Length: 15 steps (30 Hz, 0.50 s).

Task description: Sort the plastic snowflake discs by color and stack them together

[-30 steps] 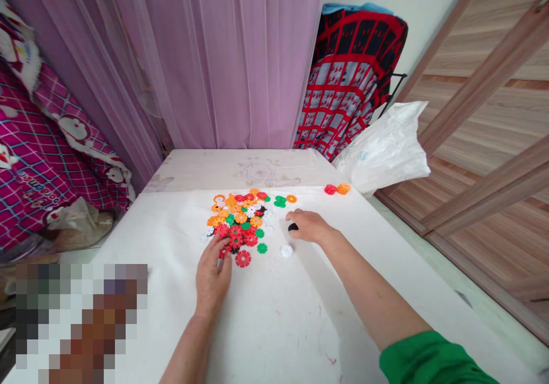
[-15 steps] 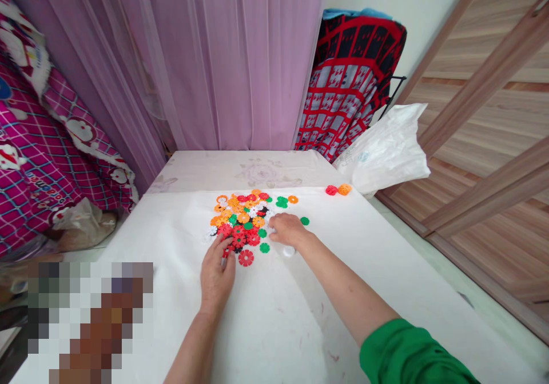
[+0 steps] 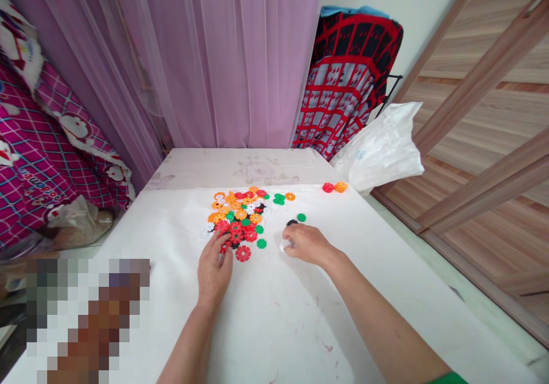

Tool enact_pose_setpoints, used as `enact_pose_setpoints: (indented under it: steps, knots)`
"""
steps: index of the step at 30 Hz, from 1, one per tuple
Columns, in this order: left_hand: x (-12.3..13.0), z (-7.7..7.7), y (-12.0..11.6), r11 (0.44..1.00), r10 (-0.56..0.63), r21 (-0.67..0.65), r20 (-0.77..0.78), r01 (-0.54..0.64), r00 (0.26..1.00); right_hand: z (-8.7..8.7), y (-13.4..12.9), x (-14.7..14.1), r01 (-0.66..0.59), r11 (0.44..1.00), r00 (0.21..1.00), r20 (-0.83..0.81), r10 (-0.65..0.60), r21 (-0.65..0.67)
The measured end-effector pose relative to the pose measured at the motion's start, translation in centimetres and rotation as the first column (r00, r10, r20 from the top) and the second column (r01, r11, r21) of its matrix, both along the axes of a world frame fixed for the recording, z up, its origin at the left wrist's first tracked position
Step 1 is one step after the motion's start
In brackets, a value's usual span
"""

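A pile of notched plastic snowflake discs in orange, red, white, green and black lies on the white tablecloth. My left hand rests at the pile's front left edge, thumb and fingers apart, fingertips touching red discs. Right of the pile, my right hand has thumb and fingers pinched on a white disc, low over the cloth; the fingers partly cover it. A black disc lies just beyond these fingers, with a green disc behind it. One red disc sits in front of the pile.
A red ball-shaped piece and an orange one sit together at the far right. Beside them, off the table's edge, is a white plastic bag. Purple curtains hang behind; a wooden wardrobe stands right.
My right hand has moved right and nearer, from the pile's edge to the white disc. A black disc now lies beyond it. My left hand stays at the pile.
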<state>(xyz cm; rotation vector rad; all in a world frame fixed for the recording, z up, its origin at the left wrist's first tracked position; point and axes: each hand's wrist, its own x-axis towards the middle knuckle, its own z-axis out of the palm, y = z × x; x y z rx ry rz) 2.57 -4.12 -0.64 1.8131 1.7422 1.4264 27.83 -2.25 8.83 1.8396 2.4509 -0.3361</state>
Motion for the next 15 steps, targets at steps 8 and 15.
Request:
enact_pose_setpoints:
  steps: [8,15]
  knots:
    - [-0.04,-0.06,0.1,1.0,-0.007,0.001,-0.003,0.007,1.0,0.16,0.0,-0.57,-0.015,0.999,1.0,0.024,0.015,-0.037]
    - [-0.09,-0.04,0.08,1.0,-0.003,0.002,-0.007,0.003,1.0,-0.43,0.05,-0.99,-0.077,0.993,0.994,0.066,0.083,-0.089]
